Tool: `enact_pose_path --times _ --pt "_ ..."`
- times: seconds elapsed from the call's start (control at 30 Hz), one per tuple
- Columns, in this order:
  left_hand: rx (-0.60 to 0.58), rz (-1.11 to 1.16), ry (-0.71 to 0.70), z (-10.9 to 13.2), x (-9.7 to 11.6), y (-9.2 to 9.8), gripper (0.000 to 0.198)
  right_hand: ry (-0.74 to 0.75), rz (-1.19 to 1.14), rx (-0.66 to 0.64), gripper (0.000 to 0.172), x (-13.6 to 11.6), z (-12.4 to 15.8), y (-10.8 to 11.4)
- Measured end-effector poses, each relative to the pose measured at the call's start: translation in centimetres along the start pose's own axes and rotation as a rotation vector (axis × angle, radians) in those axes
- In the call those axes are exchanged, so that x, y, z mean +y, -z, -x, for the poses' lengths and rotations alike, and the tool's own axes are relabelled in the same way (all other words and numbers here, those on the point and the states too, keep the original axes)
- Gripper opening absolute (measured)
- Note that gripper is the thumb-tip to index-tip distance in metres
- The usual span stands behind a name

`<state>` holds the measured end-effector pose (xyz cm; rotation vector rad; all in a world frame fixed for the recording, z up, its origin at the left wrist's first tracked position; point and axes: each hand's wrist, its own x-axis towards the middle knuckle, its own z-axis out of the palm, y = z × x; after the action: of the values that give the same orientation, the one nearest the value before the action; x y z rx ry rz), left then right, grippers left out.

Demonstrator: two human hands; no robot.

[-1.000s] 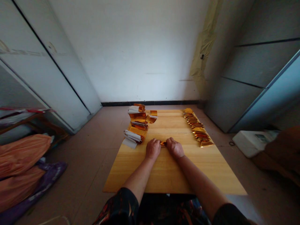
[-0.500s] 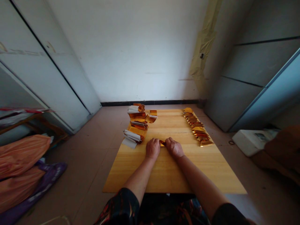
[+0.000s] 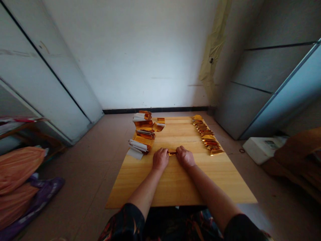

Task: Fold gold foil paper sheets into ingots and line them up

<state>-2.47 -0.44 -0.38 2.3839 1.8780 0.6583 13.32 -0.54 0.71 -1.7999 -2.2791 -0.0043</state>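
Observation:
A small folded piece of gold foil [image 3: 172,153] lies on the wooden board [image 3: 180,187], pinched between my left hand [image 3: 160,159] and my right hand [image 3: 185,157]. Its ends disappear under my fingers. Left of my left hand are loose stacks of gold foil sheets with white paper [image 3: 143,134]. To the right of my right hand, a row of folded gold foil pieces [image 3: 207,135] runs along the board's far right side, overlapping one another.
Orange bags [image 3: 17,170] and a purple bag [image 3: 37,204] lie on the floor left of the board. A white box [image 3: 260,150] and a brown object [image 3: 296,150] are on the right. The board's far end nearly reaches the wall.
The gold foil piece between my hands now looks like a narrower, flatter strip. The whole scene has shifted slightly left in the view.

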Motion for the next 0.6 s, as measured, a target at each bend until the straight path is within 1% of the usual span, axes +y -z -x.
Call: enact_pose_path --times 0.3,0.47,0.6 --pt "0.004 0.017 0.016 -0.1 -0.07 -0.1 0.022 -0.006 -0.023 -0.004 0.02 0.07 -0.01 0.64" --pt "0.014 0.044 -0.011 0.08 -0.05 0.06 0.029 -0.05 -0.02 0.037 0.022 0.26 0.25 0.95" --pt "0.022 0.095 -0.039 0.32 0.0 0.44 0.041 -0.077 -0.019 0.091 0.022 0.58 0.51 0.93"
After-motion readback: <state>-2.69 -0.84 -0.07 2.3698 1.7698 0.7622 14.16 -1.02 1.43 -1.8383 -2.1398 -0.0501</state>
